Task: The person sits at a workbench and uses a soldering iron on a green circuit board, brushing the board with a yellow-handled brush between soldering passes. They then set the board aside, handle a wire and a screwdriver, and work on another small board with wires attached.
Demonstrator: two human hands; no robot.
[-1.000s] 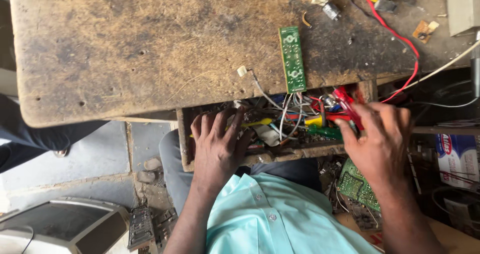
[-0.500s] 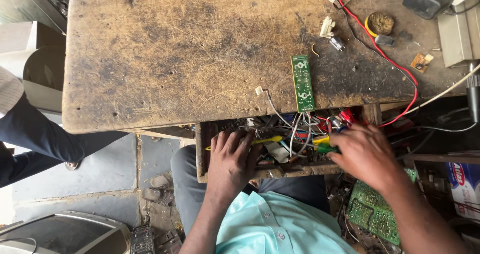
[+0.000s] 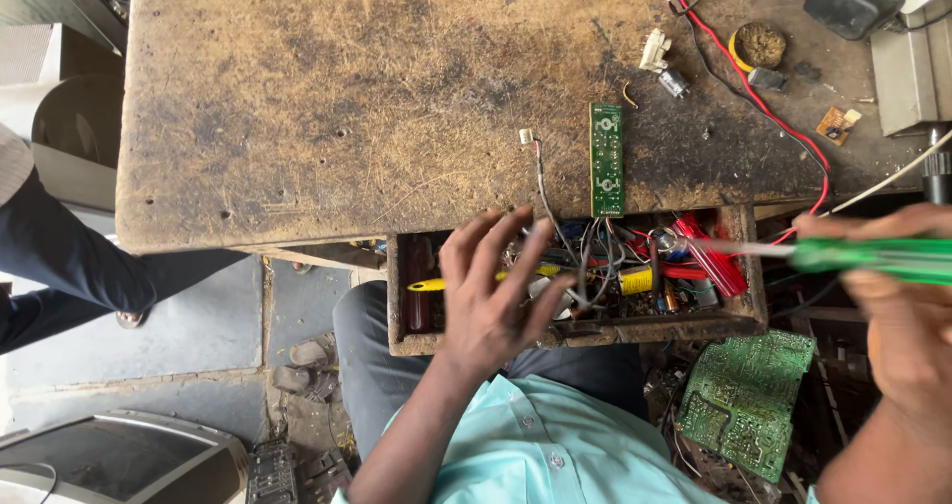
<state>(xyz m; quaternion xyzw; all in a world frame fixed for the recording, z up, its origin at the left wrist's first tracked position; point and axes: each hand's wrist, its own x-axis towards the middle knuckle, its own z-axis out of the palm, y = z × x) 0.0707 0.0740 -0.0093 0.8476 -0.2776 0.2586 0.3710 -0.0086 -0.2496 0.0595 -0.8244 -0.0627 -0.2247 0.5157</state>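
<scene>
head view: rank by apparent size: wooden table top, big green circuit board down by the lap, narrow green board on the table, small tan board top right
1. Wooden table top.
2. Large green circuit board; it sits nearer the camera, so it may look oversized.
3. Narrow green board.
4. Small tan board.

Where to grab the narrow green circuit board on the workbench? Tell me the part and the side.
Take the narrow green circuit board by its two long edges near the middle, coming from above. It lies flat on the workbench, lengthwise away from the person, its near end at the drawer edge where wires crowd it.
</scene>
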